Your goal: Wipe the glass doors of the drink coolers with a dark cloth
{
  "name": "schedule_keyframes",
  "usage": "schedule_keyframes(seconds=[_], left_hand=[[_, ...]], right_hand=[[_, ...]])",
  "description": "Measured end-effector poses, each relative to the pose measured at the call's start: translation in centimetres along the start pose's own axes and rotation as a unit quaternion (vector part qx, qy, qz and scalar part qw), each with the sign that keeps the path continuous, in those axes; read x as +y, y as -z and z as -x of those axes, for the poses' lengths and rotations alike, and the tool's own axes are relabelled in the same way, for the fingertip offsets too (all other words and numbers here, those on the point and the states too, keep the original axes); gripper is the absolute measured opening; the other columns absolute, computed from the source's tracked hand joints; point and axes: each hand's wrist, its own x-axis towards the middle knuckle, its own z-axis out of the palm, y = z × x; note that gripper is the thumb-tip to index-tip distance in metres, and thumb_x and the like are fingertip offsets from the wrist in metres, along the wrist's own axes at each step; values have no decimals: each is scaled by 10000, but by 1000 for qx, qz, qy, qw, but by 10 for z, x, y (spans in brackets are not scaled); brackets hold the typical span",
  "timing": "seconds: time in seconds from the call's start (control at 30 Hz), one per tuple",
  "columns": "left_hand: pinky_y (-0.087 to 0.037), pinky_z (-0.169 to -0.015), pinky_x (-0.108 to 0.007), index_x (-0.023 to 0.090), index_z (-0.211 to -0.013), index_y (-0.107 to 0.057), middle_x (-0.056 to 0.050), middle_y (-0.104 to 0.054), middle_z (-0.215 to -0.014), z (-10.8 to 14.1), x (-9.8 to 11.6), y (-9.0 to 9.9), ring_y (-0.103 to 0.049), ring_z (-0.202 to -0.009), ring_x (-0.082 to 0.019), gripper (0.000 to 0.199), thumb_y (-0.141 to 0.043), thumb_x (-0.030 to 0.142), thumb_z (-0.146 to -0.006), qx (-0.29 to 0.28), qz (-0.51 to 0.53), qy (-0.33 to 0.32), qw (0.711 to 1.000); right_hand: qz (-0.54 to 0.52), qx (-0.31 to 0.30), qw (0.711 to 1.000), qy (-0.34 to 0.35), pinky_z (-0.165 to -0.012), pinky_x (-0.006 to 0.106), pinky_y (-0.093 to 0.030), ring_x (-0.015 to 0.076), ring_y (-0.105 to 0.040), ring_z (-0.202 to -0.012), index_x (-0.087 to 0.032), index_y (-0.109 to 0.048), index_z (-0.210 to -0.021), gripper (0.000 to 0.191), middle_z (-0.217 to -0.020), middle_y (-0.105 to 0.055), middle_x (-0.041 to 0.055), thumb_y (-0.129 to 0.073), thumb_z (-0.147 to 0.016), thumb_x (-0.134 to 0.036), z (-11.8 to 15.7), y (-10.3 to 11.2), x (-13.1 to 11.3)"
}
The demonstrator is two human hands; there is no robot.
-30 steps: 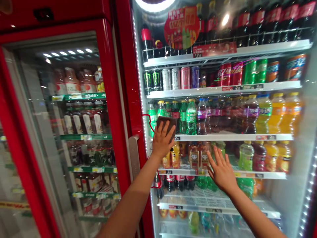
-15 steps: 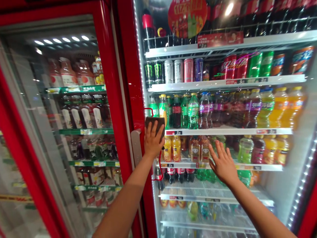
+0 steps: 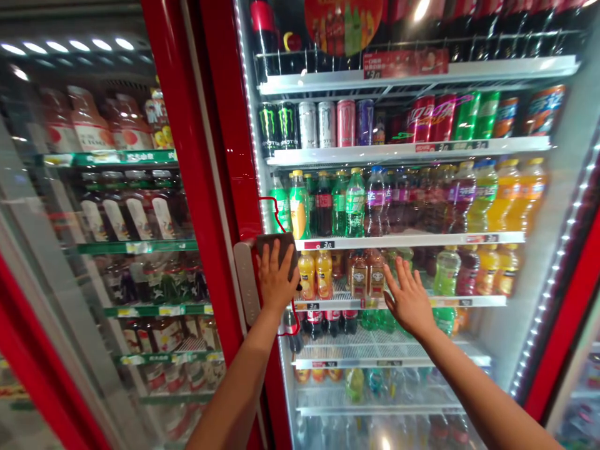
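My left hand lies with fingers spread over a dark grey-brown folded cloth, pressing it to the glass door of a lit drinks fridge. The cloth is near the door's left edge, just right of the pale door handle; the palm and fingers hide its lower part. My right hand is open, fingers apart, and holds nothing. It is at the glass in front of the shelf of bottles; whether it touches the pane I cannot tell. A red outline on the glass runs beside the cloth.
Behind the glass stand cans, soda bottles and juice bottles on white shelves. A red door frame separates this fridge from another on the left, which holds bottled drinks. A round red sticker is high on the glass.
My left hand and the cloth have slid a little down the glass. My right hand stays almost in the same place against the shelves. The whole view has shifted slightly right.
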Motion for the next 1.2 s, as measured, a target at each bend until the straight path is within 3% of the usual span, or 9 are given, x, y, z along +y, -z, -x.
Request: schedule_keyframes(seconds=[0.17, 0.27, 0.4, 0.53, 0.63, 0.77, 0.93, 1.03, 1.2], left_hand=[[-245, -1247, -592, 225, -1560, -402, -122, -199, -1701, 50, 21, -10, -73, -1587, -340, 688, -640, 226, -914, 10, 9, 29, 999], [-201, -1265, -575, 267, -1552, -420, -104, -281, -1678, 73, 47, -25, -84, -1586, -317, 691, -660, 229, -904, -33, 18, -58, 998], [-144, -1286, -554, 341, -1551, -410, -58, -380, -1637, 32, 56, -29, -195, -1571, -290, 691, -656, 253, -911, -71, 38, -124, 989], [-164, -1259, -634, 284, -1587, -344, -87, -166, -1709, -7, 39, -19, -89, -1583, -356, 726, -627, 241, -921, 7, 35, 11, 999], [-163, -1245, -669, 250, -1599, -315, -107, -97, -1718, 10, 43, -22, -39, -1582, -381, 759, -636, 240, -912, 19, 37, 33, 999], [-126, -1270, -614, 288, -1570, -383, -94, -292, -1674, 33, 83, -39, -102, -1585, -325, 708, -639, 244, -912, -50, 58, -92, 993], [-103, -1286, -563, 329, -1557, -402, -62, -387, -1633, -15, 110, -49, -232, -1562, -291, 696, -636, 254, -906, -86, 84, -190, 974], [-112, -1279, -590, 348, -1551, -409, -49, -339, -1658, -30, 102, -48, -223, -1563, -317, 725, -666, 254, -879, -60, 89, -148, 983], [-99, -1263, -643, 298, -1558, -406, -94, -285, -1676, 15, 115, -58, -144, -1576, -360, 743, -684, 267, -871, -26, 67, -51, 996]], right_hand=[[-11, -9, 1000, -11, -1196, 631, -298, 416, -119, -1561, -283, 202, -1603, 1022, -1674, 210, 120, -583, -950, -236, -3, 1, -3], [-24, -15, 999, -17, -1202, 636, -286, 412, -108, -1563, -293, 194, -1605, 1035, -1675, 205, 117, -595, -939, -221, -4, 0, -2], [-39, -17, 999, -15, -1213, 621, -282, 385, -115, -1568, -315, 148, -1617, 990, -1685, 177, 99, -566, -944, -178, -6, -1, 2], [-69, -26, 997, -1, -1217, 608, -294, 359, -98, -1574, -334, 111, -1625, 973, -1699, 153, 64, -532, -927, -119, -6, 6, 11], [-121, -39, 992, 26, -1233, 562, -303, 304, -71, -1584, -330, 64, -1635, 944, -1722, 60, 34, -487, -912, -78, -2, 15, 24], [-160, -33, 986, 14, -1230, 546, -325, 269, -67, -1587, -343, 32, -1638, 934, -1729, -31, 20, -455, -898, -45, 11, 19, 42], [-152, -46, 987, -9, -1219, 561, -340, 271, -106, -1582, -357, 13, -1636, 920, -1726, -86, 38, -432, -904, -23, 36, 16, 73], [-147, -58, 987, -36, -1216, 554, -351, 274, -127, -1579, -369, -6, -1636, 925, -1725, -99, 43, -437, -897, -18, 58, 14, 96], [-146, -76, 983, -80, -1212, 541, -361, 279, -135, -1577, -365, -3, -1636, 922, -1727, -76, 55, -447, -900, -33, 88, 11, 121]])
